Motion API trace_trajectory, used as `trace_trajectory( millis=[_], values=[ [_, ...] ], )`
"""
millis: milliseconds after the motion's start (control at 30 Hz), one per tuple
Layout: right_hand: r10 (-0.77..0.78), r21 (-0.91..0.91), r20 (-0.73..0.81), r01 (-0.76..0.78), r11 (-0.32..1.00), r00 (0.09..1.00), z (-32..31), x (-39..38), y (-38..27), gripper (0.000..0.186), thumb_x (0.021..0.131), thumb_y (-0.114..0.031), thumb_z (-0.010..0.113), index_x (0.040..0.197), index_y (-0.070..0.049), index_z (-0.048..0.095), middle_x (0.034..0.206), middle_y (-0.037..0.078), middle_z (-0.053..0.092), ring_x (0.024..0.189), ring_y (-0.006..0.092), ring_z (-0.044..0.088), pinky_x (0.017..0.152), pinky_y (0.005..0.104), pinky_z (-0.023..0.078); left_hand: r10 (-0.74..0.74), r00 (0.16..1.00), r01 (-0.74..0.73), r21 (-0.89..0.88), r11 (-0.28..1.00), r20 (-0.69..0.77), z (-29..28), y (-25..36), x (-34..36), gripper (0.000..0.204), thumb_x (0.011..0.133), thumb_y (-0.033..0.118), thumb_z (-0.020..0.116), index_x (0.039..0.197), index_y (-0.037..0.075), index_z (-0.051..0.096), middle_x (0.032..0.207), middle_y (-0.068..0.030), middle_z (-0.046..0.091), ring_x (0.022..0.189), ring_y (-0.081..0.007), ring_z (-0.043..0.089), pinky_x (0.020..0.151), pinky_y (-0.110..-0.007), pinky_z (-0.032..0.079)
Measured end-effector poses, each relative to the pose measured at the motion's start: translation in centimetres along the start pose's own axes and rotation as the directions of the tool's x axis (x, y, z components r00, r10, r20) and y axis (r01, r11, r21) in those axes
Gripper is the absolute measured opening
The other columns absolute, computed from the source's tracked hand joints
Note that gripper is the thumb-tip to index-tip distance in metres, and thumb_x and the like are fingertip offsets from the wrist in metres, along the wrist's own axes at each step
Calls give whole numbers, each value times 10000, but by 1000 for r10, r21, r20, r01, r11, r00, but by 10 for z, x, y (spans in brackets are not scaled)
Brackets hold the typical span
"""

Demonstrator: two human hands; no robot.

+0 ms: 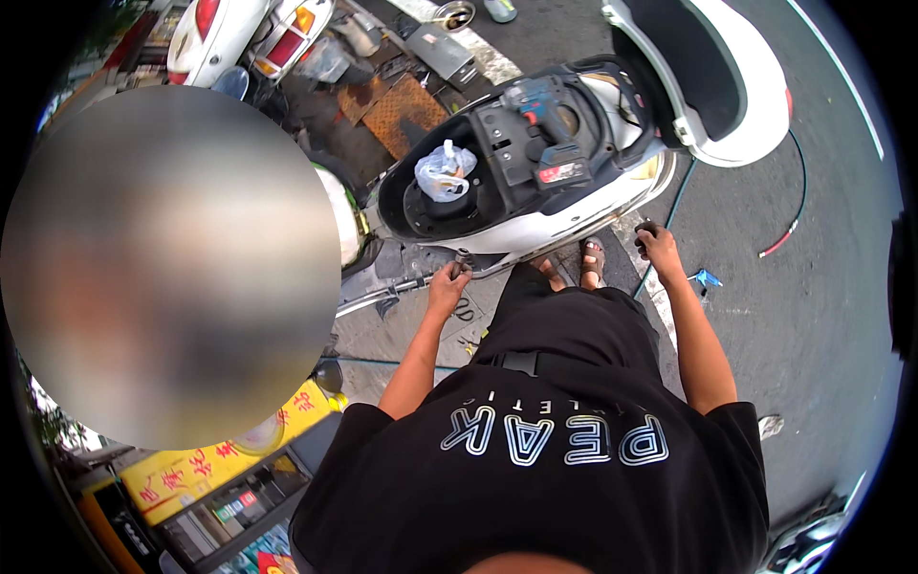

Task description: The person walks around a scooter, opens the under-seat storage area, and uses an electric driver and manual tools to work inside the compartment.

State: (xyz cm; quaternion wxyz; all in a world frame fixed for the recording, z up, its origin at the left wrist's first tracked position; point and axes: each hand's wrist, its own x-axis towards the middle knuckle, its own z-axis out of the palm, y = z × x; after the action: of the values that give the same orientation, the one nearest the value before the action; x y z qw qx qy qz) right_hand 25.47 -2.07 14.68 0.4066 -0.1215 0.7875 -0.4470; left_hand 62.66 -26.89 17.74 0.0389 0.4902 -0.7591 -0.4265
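A white scooter (564,215) stands in front of me with its under-seat area uncovered. My left hand (448,289) is at its lower side, fingers closed at a small dark part I cannot make out. To the right, beside the scooter's rear, my right hand (658,247) is raised with curled fingers; a small dark thing seems to be in them, too small to name. A blue and black cordless power tool (550,129) lies across the scooter's body. In the storage well (402,215) sits a tied clear plastic bag (445,172).
Scissors (464,309) and yellow-handled pliers (469,346) lie on the paving by my left forearm. A blue-nozzled tool (706,278) and a hose (805,182) are on the asphalt at right. The scooter's white rear box (755,124) hangs open. Beyond lies a rusty plate (406,115). A blurred disc hides the left.
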Motion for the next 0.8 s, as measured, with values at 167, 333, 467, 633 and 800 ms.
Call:
trace_trajectory(
  millis=[167,333,467,633,800],
  values=[
    [57,-110,90,-47,993,994,20,-6,-7,255,832,-184,505,911,29,620,662,86,603,544,156,561,512,288,448,-235,963,176,-353,919,-132,-10,-42,28,135,784,185,621,835,62,599,566,42,447,456,-66,387,418,-239,299],
    [181,-265,238,-115,957,954,52,-16,-9,236,836,-175,522,901,28,622,690,94,627,557,150,567,535,286,459,-309,934,208,-431,878,-178,-39,-43,102,124,799,189,611,863,86,592,561,55,450,435,-43,376,383,-227,278],
    [259,-326,392,-130,936,883,87,-14,-43,244,843,-174,521,927,39,605,711,83,609,596,127,557,568,278,453,-396,917,343,-588,732,42,-52,-17,140,143,830,216,611,874,84,581,594,28,495,449,-60,412,406,-219,316],
    [30,-144,605,72,987,796,159,-15,-153,364,889,-253,524,1093,48,531,818,82,603,644,129,550,591,281,451,-220,931,347,-518,782,292,-32,34,123,239,837,238,597,982,49,584,720,-18,591,551,-67,497,462,-221,393],
    [58,-54,419,-39,998,906,215,11,-154,299,892,-237,518,984,45,553,723,76,588,577,113,525,537,277,432,95,862,222,-539,813,498,-9,74,84,247,848,190,578,1017,12,606,765,-32,612,643,-85,549,596,-231,456]
  ],
)
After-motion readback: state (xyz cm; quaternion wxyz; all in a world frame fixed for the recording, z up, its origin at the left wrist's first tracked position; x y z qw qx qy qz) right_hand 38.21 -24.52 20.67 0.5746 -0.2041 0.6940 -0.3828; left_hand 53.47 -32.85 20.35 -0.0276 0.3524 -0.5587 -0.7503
